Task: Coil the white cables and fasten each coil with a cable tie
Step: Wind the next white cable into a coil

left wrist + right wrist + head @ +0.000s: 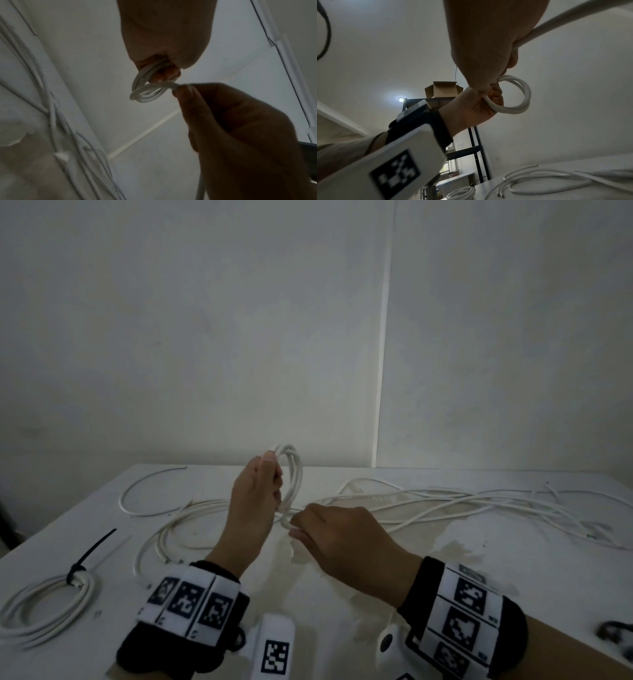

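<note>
Coil [291, 474] small, white (several loops), left hand [253, 498] gripping.

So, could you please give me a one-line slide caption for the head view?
Left hand holds a small white cable coil upright while right hand feeds cable; finished tied coil lies left.

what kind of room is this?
Likely a storeroom or workshop: a plain white table against bare walls, a metal shelving rack with an open cardboard box on top, loose white cables.
</note>
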Tool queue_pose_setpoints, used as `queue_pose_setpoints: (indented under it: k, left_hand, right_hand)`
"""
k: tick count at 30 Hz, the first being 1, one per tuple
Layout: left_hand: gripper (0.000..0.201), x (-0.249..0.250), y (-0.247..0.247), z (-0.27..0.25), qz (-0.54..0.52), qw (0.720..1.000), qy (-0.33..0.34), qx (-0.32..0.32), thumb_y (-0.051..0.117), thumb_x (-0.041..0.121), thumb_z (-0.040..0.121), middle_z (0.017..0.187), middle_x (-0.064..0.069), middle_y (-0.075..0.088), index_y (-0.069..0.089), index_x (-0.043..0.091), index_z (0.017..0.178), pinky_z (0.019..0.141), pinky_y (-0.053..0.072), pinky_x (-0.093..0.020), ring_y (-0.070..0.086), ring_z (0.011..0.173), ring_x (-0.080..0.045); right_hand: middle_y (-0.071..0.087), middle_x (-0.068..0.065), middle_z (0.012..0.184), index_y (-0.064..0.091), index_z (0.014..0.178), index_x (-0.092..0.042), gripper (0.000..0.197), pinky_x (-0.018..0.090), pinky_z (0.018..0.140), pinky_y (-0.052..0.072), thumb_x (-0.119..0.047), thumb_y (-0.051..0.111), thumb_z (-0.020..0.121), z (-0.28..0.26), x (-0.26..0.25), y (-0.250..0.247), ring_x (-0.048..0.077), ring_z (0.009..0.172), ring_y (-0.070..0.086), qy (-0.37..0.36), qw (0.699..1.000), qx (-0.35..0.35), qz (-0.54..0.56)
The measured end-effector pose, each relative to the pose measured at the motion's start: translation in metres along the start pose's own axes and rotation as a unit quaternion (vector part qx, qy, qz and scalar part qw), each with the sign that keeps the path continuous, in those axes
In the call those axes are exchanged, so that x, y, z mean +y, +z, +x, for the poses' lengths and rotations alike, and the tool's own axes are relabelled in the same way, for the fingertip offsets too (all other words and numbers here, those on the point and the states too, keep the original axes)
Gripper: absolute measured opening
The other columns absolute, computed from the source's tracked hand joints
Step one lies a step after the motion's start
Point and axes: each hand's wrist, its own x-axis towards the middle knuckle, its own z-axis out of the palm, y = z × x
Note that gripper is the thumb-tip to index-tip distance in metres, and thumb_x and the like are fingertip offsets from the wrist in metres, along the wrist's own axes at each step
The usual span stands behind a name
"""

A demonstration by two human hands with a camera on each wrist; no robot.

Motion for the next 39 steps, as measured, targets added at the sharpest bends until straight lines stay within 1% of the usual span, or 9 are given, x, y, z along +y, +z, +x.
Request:
queue_pose_setpoints:
  k: [6,9,14,17,20,23,27,33,39]
  left_hand:
    - [0.039,-0.001,0.005,-0.02,0.03,0.995,0.021,-0.092,0.027,0.025,0.1,0.061,-0.005,0.043,0.046,0.004,0.073,0.045,0.036,-0.012,0.041,0.045,-0.002]
    - [0.04,0.0,0.008,-0.027,0.052,0.989,0.014,-0.136,0.025,0.015,0.102,0.062,-0.005,0.047,0.051,-0.002,0.076,0.047,0.038,-0.012,0.044,0.049,-0.003]
    - [0.041,0.006,0.01,-0.029,-0.026,0.969,-0.128,-0.209,0.028,0.026,0.1,0.047,0.004,0.031,0.042,0.011,0.064,0.038,0.022,-0.017,0.021,0.039,-0.008]
    - [0.05,0.008,0.008,-0.031,-0.073,0.961,-0.169,-0.206,0.026,0.037,0.098,0.044,0.004,0.028,0.044,0.011,0.06,0.037,0.018,-0.017,0.019,0.036,-0.007]
    - [0.048,0.011,0.013,-0.033,-0.077,0.966,-0.161,-0.188,0.031,0.04,0.096,0.044,0.007,0.025,0.041,0.014,0.057,0.037,0.018,-0.017,0.017,0.037,-0.007]
    - [0.045,0.016,0.018,-0.031,-0.108,0.972,-0.145,-0.149,0.035,0.034,0.097,0.044,0.008,0.023,0.038,0.014,0.057,0.035,0.019,-0.017,0.017,0.036,-0.006]
    - [0.044,0.019,0.019,-0.028,-0.135,0.976,-0.129,-0.112,0.037,0.032,0.097,0.045,0.007,0.023,0.038,0.015,0.056,0.034,0.017,-0.017,0.017,0.035,-0.006]
    - [0.043,0.022,0.023,-0.027,-0.162,0.975,-0.123,-0.085,0.038,0.032,0.096,0.041,0.009,0.026,0.037,0.015,0.056,0.034,0.017,-0.017,0.018,0.033,-0.005]
    - [0.045,0.024,0.031,-0.027,-0.241,0.954,-0.154,-0.088,0.039,0.034,0.094,0.039,0.008,0.024,0.039,0.014,0.055,0.031,0.016,-0.017,0.017,0.03,-0.004]
  right_hand:
    - [0.064,0.0,0.068,0.064,0.075,-0.012,0.038,0.023,0.035,0.04,-0.032,0.039,0.095,0.01,0.011,-0.004,0.016,0.051,0.058,-0.016,0.996,0.012,0.082]
    - [0.057,-0.003,0.062,0.054,0.072,-0.016,0.018,0.02,0.045,0.035,-0.032,0.056,0.081,0.014,0.018,-0.013,0.01,0.054,0.047,0.035,0.99,0.038,0.131]
    - [0.056,-0.001,0.067,0.057,0.075,-0.01,0.022,0.02,0.055,0.035,-0.031,0.064,0.078,0.018,0.041,-0.026,0.013,0.063,0.044,0.104,0.979,0.021,0.177]
    - [0.059,-0.002,0.072,0.063,0.078,-0.009,0.03,0.016,0.059,0.038,-0.038,0.06,0.081,0.017,0.06,-0.032,0.008,0.064,0.048,0.163,0.958,0.03,0.235]
    - [0.057,-0.014,0.072,0.062,0.078,-0.02,0.009,0.01,0.063,0.038,-0.025,0.06,0.085,0.012,0.063,-0.033,-0.002,0.067,0.052,0.224,0.928,-0.009,0.297]
    - [0.057,-0.016,0.067,0.059,0.076,-0.023,0.019,0.009,0.062,0.037,-0.016,0.053,0.092,0.009,0.055,-0.031,-0.004,0.062,0.051,0.28,0.896,-0.021,0.344]
    - [0.044,-0.014,0.049,0.056,0.064,-0.017,0.034,0.013,0.052,0.03,-0.035,0.046,0.091,0.008,0.041,-0.036,0.0,0.047,0.038,0.334,0.85,0.008,0.407]
    - [0.058,-0.006,0.065,0.056,0.08,-0.023,0.01,0.014,0.055,0.039,-0.026,0.055,0.09,0.008,0.031,-0.035,-0.002,0.056,0.051,0.323,0.849,0.001,0.417]
    - [0.052,-0.012,0.062,0.053,0.09,-0.025,0.019,0.02,0.056,0.036,-0.04,0.041,0.092,-0.002,0.029,-0.028,0.002,0.055,0.046,0.34,0.88,0.057,0.327]
